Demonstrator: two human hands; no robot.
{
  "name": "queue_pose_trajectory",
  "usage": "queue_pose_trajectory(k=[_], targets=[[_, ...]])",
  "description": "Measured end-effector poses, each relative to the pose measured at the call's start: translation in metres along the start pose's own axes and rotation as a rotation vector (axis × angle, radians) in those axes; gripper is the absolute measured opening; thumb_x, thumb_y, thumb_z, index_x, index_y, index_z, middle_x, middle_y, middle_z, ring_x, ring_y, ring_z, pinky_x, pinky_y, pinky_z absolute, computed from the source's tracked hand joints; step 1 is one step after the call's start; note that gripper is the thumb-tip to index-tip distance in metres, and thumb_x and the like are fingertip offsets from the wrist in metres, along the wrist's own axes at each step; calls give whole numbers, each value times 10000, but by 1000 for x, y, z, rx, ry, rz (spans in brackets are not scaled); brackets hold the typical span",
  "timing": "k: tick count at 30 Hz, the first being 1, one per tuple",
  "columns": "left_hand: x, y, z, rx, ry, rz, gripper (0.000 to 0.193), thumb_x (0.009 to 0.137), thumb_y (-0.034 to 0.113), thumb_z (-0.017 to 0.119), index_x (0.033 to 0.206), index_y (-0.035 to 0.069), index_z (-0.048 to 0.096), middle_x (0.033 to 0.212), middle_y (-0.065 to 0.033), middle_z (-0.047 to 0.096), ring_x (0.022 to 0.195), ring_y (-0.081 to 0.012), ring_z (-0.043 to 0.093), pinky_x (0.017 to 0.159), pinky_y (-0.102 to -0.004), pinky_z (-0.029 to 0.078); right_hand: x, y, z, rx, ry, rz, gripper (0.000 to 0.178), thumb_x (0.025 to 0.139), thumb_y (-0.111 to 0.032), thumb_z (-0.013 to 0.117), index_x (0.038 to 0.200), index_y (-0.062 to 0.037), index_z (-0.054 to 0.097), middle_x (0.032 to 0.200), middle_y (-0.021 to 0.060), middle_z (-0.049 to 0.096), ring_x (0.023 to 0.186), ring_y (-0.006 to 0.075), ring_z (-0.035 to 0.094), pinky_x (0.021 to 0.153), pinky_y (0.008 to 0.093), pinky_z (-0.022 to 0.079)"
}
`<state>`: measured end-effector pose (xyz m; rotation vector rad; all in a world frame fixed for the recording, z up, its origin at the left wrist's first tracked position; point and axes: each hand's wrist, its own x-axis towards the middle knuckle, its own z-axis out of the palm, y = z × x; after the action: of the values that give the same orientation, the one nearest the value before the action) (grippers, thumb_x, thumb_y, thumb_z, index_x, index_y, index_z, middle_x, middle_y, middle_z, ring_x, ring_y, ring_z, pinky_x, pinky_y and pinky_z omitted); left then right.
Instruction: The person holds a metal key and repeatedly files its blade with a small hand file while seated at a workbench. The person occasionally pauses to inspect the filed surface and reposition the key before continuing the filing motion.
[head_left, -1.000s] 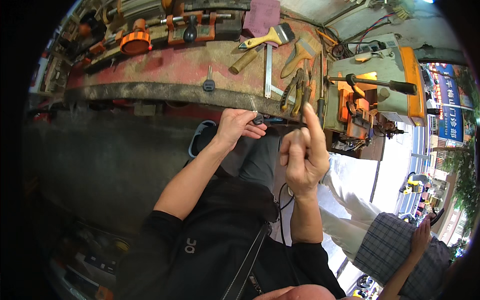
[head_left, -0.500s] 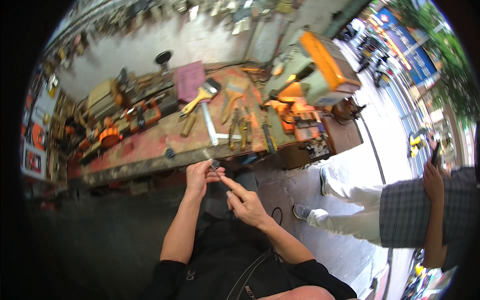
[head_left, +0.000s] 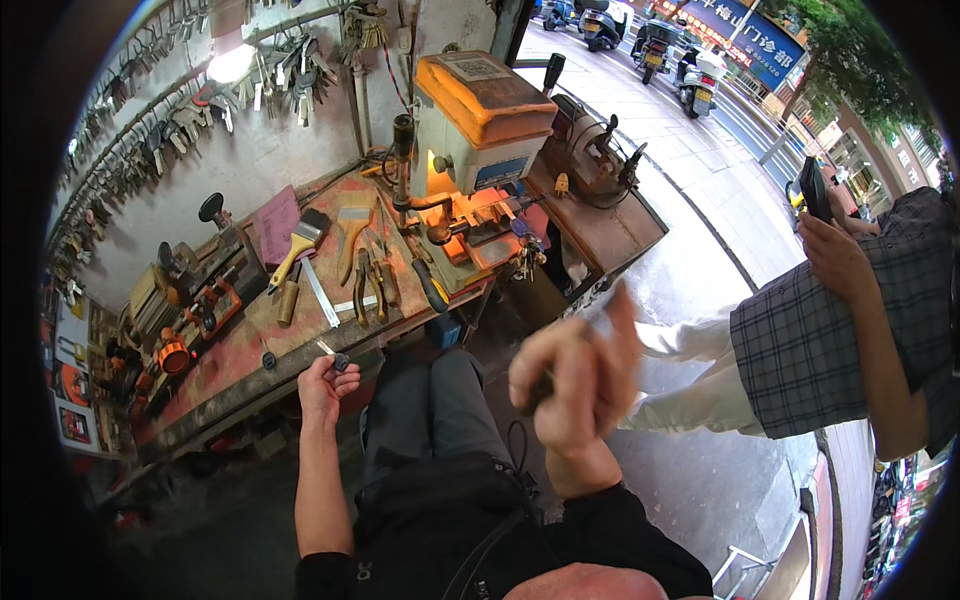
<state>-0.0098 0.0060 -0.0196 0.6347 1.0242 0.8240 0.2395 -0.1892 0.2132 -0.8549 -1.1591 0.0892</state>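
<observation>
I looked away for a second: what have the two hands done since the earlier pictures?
The hands have parted. The left hand stayed at the workbench edge, still pinching the small dark-headed key. The right hand drew back and up toward the camera, blurred, fist closed on something dark I cannot identify. The brush and pliers lie where they were.

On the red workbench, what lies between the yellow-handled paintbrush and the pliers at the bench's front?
In the head view, a slim metal file lies on the bench between the yellow-handled paintbrush and the pliers, with a broad flat scraper just above it.
</observation>
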Motion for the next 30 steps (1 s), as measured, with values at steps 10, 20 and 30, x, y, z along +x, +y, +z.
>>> queue_pose_trajectory(k=[10, 20, 30], targets=[[6, -3, -3, 35, -23, 17, 279, 977, 223, 534, 986, -34, 642, 836, -171, 734, 648, -222, 713, 573, -315, 604, -141, 87, -12, -389, -510, 528, 142, 979, -116, 636, 1084, -27, 670, 840, 172, 707, 710, 337, 699, 634, 382, 532], [10, -4, -6, 31, -66, 22, 282, 953, 222, 562, 987, -44, 648, 857, -191, 741, 661, -226, 725, 572, -315, 618, -258, 75, -10, -541, -650, 521, 135, 1000, -154, 604, 1071, -39, 602, 823, 166, 694, 720, 366, 689, 634, 444, 547], [7, -4, -4, -40, -102, 55, 317, 974, 227, 567, 1002, -78, 648, 885, -211, 744, 663, -240, 737, 566, -328, 628, -277, 18, 20, -592, -730, 135, 143, 938, -76, 676, 1051, -7, 622, 812, 88, 684, 691, 237, 701, 557, 339, 540]])
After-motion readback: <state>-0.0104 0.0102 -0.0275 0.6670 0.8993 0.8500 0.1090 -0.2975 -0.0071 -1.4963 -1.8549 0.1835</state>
